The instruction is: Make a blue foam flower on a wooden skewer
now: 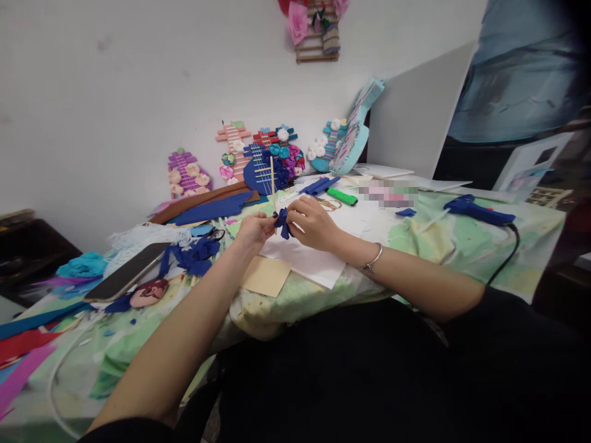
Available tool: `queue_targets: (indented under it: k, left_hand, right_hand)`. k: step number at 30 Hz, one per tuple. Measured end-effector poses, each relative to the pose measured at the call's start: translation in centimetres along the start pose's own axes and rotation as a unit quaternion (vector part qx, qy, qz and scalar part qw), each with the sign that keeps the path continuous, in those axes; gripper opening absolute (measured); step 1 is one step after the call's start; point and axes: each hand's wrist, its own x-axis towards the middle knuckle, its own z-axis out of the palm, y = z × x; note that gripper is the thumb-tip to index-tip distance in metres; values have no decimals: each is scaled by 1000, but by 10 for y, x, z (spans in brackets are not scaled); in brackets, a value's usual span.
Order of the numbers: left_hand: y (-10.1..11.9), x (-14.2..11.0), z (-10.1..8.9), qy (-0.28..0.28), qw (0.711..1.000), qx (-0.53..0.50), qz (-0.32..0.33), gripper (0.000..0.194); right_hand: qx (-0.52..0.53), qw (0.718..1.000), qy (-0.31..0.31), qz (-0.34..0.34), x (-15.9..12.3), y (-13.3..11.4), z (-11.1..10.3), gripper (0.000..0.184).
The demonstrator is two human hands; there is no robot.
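A small dark blue foam flower (282, 223) sits at the base of a thin wooden stick (273, 184) that stands upright above the table. My left hand (253, 231) pinches the flower and stick from the left. My right hand (313, 221), with a silver bracelet (372, 259) on its wrist, closes its fingers on the flower from the right. Both hands hover over a white sheet of paper (307, 261) and a tan card (266, 275).
A blue glue gun (478, 212) with a black cord lies at the right. A phone (127, 271), blue foam scraps (194, 255), a green marker (342, 196) and brown and blue foam strips lie around. Finished foam guitar crafts (272, 160) lean on the wall.
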Motion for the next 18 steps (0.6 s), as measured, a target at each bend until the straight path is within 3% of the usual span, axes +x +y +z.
queue_targets:
  k: [11, 15, 18]
  left_hand:
    - [2, -2, -1, -10, 1000, -11, -15, 31]
    - [3, -3, -1, -16, 1000, -17, -18, 30]
    - [3, -3, -1, -24, 999, -22, -14, 31]
  right_hand:
    - [45, 999, 27, 3, -1, 0, 0, 13]
    - [120, 992, 43, -14, 1, 1, -6, 9]
    - [222, 972, 74, 23, 7, -8, -18, 7]
